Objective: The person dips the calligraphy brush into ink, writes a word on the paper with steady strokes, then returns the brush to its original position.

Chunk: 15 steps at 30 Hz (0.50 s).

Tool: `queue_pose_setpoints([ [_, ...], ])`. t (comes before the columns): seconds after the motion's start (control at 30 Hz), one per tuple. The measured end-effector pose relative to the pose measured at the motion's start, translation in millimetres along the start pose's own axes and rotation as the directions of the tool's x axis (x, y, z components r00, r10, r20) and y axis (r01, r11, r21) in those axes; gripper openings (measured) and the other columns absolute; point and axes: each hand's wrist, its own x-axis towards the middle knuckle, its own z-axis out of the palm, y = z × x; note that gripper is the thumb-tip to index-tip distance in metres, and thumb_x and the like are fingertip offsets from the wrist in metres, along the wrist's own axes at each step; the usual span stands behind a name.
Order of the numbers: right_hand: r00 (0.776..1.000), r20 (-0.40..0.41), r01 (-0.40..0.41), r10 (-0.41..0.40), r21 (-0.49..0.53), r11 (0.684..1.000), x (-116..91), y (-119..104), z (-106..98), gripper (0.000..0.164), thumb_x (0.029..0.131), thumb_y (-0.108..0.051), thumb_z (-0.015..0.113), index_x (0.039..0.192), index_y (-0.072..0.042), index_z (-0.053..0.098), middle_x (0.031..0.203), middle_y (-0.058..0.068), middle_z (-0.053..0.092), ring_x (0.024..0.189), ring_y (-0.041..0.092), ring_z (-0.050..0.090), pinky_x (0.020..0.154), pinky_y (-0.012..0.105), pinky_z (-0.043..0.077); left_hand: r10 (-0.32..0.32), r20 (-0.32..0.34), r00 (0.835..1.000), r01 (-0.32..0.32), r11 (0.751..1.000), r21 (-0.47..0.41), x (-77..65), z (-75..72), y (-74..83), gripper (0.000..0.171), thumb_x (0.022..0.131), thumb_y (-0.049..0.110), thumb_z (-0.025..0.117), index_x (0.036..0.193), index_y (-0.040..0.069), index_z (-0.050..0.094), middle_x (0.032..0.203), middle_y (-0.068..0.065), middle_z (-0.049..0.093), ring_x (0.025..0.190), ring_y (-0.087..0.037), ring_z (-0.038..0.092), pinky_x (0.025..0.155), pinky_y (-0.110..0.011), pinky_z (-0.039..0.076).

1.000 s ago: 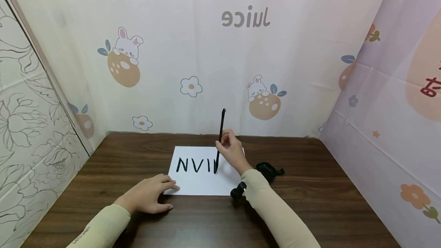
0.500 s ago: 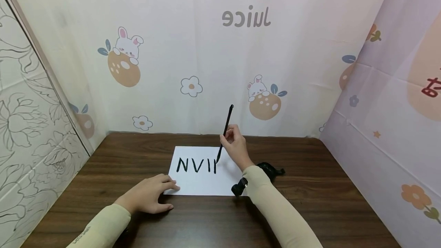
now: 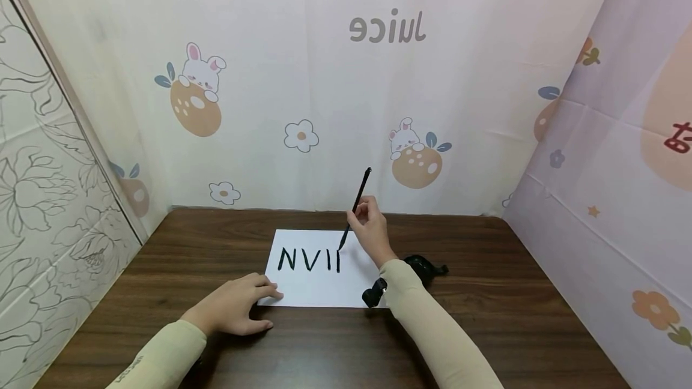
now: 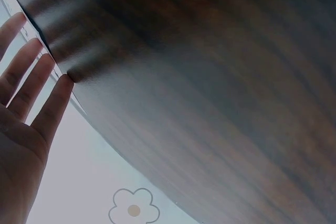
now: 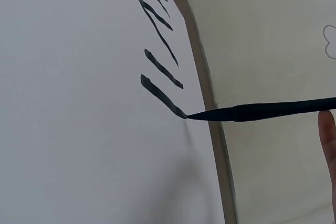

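Observation:
My right hand [image 3: 372,230] pinches a black writing brush [image 3: 361,191], which leans with its top to the right. In the right wrist view the brush's pointed tip [image 5: 197,116] meets the upper end of the last thick stroke. Black strokes reading "N V I I" [image 3: 309,260] run across the upper left of a white sheet of paper [image 3: 316,290]. At the sheet's lower left corner rests my left hand [image 3: 232,308], fingers spread and relaxed, fingertips on the paper and thumb on the table. The left wrist view shows its extended fingers [image 4: 55,103] at the paper's edge.
A dark, shiny black object [image 3: 424,268] with a short spout-like end stands right of the paper, partly hidden by the right sleeve. The brown wooden table [image 3: 486,317] ends at a patterned curtain [image 3: 303,167] behind. Another patterned cloth [image 3: 605,197] hangs on the right.
The brush tip has risen from the foot of the last vertical stroke to its top. My right hand has shifted slightly right and the brush tilts further right. The left hand stays put.

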Motion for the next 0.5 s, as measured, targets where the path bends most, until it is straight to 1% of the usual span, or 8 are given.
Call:
queue_pose_setpoints([
  [0.2,1.000,-0.001,-0.009,0.009,0.004,1.000,-0.1,1.0,1.1,0.023,0.095,-0.006,0.066,0.111,-0.010,0.050,0.090,0.005,0.057,0.084,0.018,0.059,0.072,0.025,0.052,-0.003,0.000,1.000,0.003,1.000,0.002,-0.3,0.7,-0.4,0.044,0.083,0.044,0.076,0.121,0.024,0.070,0.120,0.003,0.060,0.104,-0.014,0.059,0.082,-0.036,0.053],
  [0.33,1.000,-0.003,0.002,-0.002,-0.004,1.000,-0.2,2.0,1.1,0.023,0.095,-0.006,0.067,0.110,-0.010,0.051,0.090,0.005,0.058,0.083,0.018,0.058,0.071,0.025,0.052,-0.004,-0.002,1.000,0.004,1.000,0.001,-0.5,1.0,-0.6,0.044,0.083,0.045,0.076,0.121,0.024,0.070,0.120,0.003,0.060,0.104,-0.014,0.059,0.082,-0.036,0.053],
  [0.5,1.000,-0.001,0.006,-0.006,-0.026,1.000,-1.1,5.1,1.3,0.023,0.095,-0.007,0.067,0.110,-0.010,0.051,0.089,0.004,0.058,0.083,0.018,0.058,0.072,0.026,0.052,0.003,-0.019,1.000,-0.003,1.000,0.006,-0.7,2.1,-1.4,0.044,0.083,0.045,0.076,0.121,0.024,0.070,0.120,0.003,0.061,0.104,-0.013,0.059,0.080,-0.036,0.053],
])
